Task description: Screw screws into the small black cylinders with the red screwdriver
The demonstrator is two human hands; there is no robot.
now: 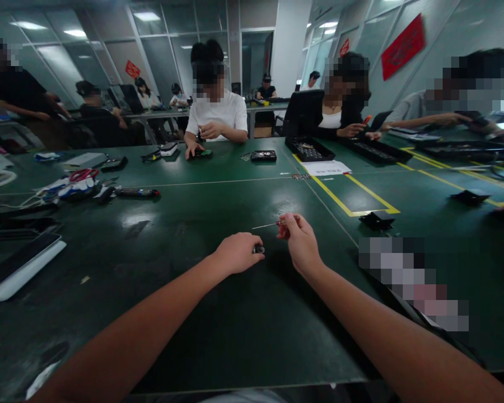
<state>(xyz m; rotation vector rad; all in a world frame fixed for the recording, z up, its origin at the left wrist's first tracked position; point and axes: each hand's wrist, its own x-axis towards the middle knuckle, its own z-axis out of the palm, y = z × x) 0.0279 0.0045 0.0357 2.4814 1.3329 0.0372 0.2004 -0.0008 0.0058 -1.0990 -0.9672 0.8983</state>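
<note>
Over the dark green table [218, 313], my left hand [238, 252] is closed around a small dark piece with a shiny metal end [259, 249]. Most of that piece is hidden by the fingers, so its kind does not show. My right hand [300, 240] pinches a thin metal rod [265, 226] by its reddish end. The rod points left, its tip just above my left hand and apart from the dark piece.
A black-and-white device [25, 266] lies at the left, near cables and a dark pen-shaped tool [136, 193]. Small black parts [378, 220] sit at the right beside yellow tape [340, 200]. Co-workers sit across the table; black trays [308, 150] stand before them.
</note>
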